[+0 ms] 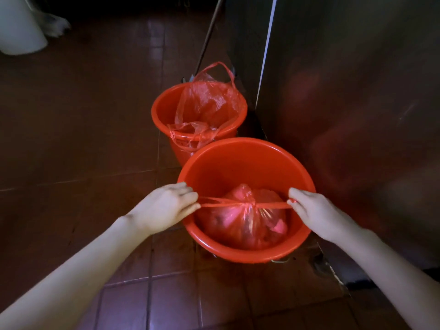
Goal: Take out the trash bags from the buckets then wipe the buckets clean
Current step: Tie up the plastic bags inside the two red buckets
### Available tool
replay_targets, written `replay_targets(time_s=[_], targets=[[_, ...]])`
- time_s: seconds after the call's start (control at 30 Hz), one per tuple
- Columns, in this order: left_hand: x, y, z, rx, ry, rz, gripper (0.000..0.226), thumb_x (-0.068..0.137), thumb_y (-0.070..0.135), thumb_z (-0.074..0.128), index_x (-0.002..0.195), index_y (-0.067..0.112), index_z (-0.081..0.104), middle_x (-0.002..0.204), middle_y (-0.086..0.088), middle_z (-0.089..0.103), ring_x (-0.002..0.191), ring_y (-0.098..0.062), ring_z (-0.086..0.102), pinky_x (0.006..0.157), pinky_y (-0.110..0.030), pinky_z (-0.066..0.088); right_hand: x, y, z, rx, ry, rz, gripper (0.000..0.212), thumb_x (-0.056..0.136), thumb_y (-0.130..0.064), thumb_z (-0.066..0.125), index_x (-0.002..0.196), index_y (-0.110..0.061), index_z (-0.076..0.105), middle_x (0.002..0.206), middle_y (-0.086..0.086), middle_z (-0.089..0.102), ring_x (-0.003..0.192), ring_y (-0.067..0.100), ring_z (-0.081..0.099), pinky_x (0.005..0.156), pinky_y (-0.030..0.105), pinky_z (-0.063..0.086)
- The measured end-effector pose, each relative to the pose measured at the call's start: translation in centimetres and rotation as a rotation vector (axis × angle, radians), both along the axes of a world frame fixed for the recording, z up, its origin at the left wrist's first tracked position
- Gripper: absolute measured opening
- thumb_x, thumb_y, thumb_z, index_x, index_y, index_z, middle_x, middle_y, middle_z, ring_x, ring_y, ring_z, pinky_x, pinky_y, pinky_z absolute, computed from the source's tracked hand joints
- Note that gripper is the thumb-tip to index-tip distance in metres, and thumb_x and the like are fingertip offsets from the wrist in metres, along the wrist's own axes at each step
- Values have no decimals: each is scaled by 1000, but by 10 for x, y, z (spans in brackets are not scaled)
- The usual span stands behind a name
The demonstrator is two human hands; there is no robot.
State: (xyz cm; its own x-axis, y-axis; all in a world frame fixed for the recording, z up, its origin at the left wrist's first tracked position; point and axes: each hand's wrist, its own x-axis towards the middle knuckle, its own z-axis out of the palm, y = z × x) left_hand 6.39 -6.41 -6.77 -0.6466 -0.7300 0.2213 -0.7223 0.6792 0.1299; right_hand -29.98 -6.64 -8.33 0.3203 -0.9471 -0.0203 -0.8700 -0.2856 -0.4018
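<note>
Two red buckets stand on the tiled floor. The near bucket [238, 160] holds a full red trash bag [240, 225] with its handles knotted at the top. My left hand [164, 206] pinches the bag's left handle strand, and my right hand [316, 210] pinches the right strand; both strands are pulled taut across the bucket's mouth. The far bucket [164, 108] holds a loose, open red bag [209, 101] whose handle sticks up above the rim and whose edge drapes over the front.
A tall metal cabinet [345, 103] stands right beside both buckets. A pole [209, 34] leans behind the far bucket. A white bin [19, 27] sits at the far left. Brown floor tiles [83, 115] stretch to the left.
</note>
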Motion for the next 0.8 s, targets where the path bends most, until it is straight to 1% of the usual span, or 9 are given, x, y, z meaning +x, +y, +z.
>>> replay_targets(time_s=[0.1, 0.17, 0.2, 0.27, 0.37, 0.47, 0.6, 0.7, 0.8], targets=[[-15, -3, 0, 65, 95, 116, 24, 96, 28, 59, 76, 16, 54, 74, 2, 56, 74, -18, 54, 73, -36, 51, 9, -5, 2, -5, 40, -96, 14, 95, -30, 52, 87, -22, 44, 72, 0, 50, 71, 29, 57, 66, 42, 49], [-23, -1, -3, 138, 142, 173, 15, 94, 28, 62, 84, 16, 63, 84, 4, 62, 82, -16, 57, 80, -38, 51, 15, 0, 2, 20, -32, -117, 10, 90, -30, 62, 92, -23, 55, 79, 1, 55, 78, 26, 58, 75, 39, 50], [-26, 2, -6, 168, 142, 175, 12, 92, 29, 64, 94, 18, 69, 94, 4, 65, 89, -16, 58, 86, -38, 50, 14, 5, 1, 18, -78, -109, 12, 87, -27, 68, 96, -24, 61, 91, -1, 61, 86, 21, 59, 83, 37, 49], [-28, 15, -12, 222, 148, 162, 27, 90, 33, 67, 113, 21, 70, 114, 5, 63, 102, -15, 58, 98, -34, 46, 5, 18, -4, -46, -77, -142, 31, 82, -21, 74, 112, -25, 66, 123, -4, 58, 108, 18, 53, 99, 31, 40], [-36, 35, -18, 367, 153, 89, 37, 86, 44, 69, 118, 25, 70, 115, 6, 63, 106, -12, 58, 99, -26, 43, -11, 38, -9, -12, -10, -423, 51, 87, -28, 68, 134, -21, 53, 143, 3, 44, 127, 24, 45, 104, 36, 38], [-39, 49, -26, 435, 97, 35, 35, 84, 46, 70, 112, 27, 70, 108, 8, 62, 101, -11, 56, 94, -25, 43, -11, 49, -17, 138, -200, -543, 55, 91, -30, 63, 142, -16, 46, 139, 7, 54, 123, 22, 55, 102, 33, 41], [-32, 67, -33, 380, 85, 55, 32, 82, 47, 71, 107, 26, 70, 105, 8, 59, 94, -13, 51, 90, -28, 42, 0, 54, -17, 105, -254, -492, 57, 90, -27, 65, 143, -17, 46, 139, 4, 55, 120, 18, 59, 99, 26, 41], [-19, 89, -35, 385, 90, 66, 32, 83, 51, 68, 104, 27, 70, 100, 10, 58, 91, -12, 53, 92, -31, 43, 16, 47, -16, 135, -322, -438, 57, 90, -21, 67, 143, -18, 46, 143, 1, 51, 121, 19, 58, 104, 29, 43], [2, 114, -32, 402, 117, 120, 29, 83, 52, 67, 101, 29, 69, 96, 15, 57, 88, -7, 50, 85, -29, 46, 44, 34, -19, 140, -348, -334, 56, 87, -15, 70, 140, -14, 50, 141, 4, 53, 119, 23, 60, 105, 36, 45]])
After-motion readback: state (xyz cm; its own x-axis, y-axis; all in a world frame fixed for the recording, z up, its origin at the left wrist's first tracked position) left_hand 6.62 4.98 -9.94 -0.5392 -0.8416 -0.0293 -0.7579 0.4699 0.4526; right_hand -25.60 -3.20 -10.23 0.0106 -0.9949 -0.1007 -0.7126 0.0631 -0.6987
